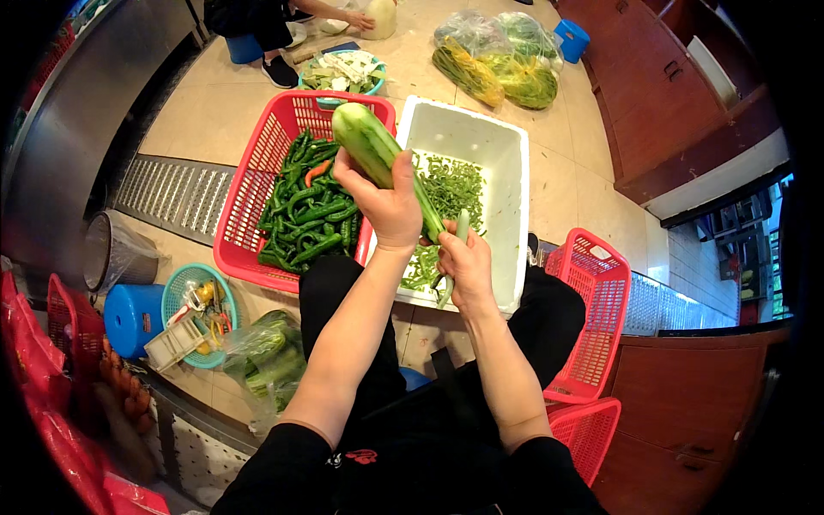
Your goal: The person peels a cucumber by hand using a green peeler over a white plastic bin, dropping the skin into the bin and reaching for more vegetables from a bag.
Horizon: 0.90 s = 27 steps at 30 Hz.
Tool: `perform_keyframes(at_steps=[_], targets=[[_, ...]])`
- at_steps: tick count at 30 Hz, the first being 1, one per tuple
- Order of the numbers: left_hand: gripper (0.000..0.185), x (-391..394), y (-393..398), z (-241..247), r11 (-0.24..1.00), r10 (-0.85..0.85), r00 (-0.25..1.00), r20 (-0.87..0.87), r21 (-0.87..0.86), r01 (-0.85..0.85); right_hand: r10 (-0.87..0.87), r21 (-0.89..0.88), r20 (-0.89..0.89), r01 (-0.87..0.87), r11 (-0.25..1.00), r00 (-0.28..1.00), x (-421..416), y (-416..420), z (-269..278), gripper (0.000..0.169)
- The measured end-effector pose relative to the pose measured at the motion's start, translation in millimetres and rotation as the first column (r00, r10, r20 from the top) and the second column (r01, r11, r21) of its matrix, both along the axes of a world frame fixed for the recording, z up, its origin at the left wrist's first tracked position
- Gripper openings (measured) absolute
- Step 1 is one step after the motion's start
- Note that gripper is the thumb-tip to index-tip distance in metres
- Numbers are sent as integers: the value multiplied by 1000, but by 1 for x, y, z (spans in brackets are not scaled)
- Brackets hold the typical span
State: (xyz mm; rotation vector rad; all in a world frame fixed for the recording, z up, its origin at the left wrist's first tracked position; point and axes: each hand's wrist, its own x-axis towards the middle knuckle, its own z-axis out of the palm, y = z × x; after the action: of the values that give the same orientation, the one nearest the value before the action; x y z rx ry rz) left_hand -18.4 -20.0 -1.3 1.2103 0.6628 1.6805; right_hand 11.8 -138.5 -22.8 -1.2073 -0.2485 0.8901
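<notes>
A long green cucumber (373, 145), partly peeled with pale strips, slants over a white foam box (515, 212). My left hand (386, 206) holds it from below near its thick upper part, thumb on one side and fingers on the other. At its lower end, my right hand (468, 264) grips a pale green-handled peeler (463, 225); its blade is mostly hidden by the fingers. Green peelings (454, 187) lie in the bottom of the box. Left of the box, a red plastic basket (248, 174) holds green chili peppers (312, 222) and an orange-red one (317, 173).
Bagged cucumbers (273, 354), a turquoise basket (168, 296) of tools and a blue stool (132, 318) are at left. Red baskets (595, 309) stand at right. Ahead are bagged vegetables (496, 64), a basin of trimmings (341, 72) and another person's hand (360, 20) on a pale gourd.
</notes>
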Motion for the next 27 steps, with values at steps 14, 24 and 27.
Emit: perform_keyframes(at_steps=[14,24,27], targets=[[71,6,0,-2,997,-8,999,-34,72,10,129,140,-154,-107,984,980,8,12,-7,23],[45,23,19,-22,929,30,999,29,-368,-18,-69,-40,324,86,995,943,10,17,-8,17],[46,24,13,-20,915,3,999,44,-403,15,-114,-67,497,169,983,860,13,15,-12,13]])
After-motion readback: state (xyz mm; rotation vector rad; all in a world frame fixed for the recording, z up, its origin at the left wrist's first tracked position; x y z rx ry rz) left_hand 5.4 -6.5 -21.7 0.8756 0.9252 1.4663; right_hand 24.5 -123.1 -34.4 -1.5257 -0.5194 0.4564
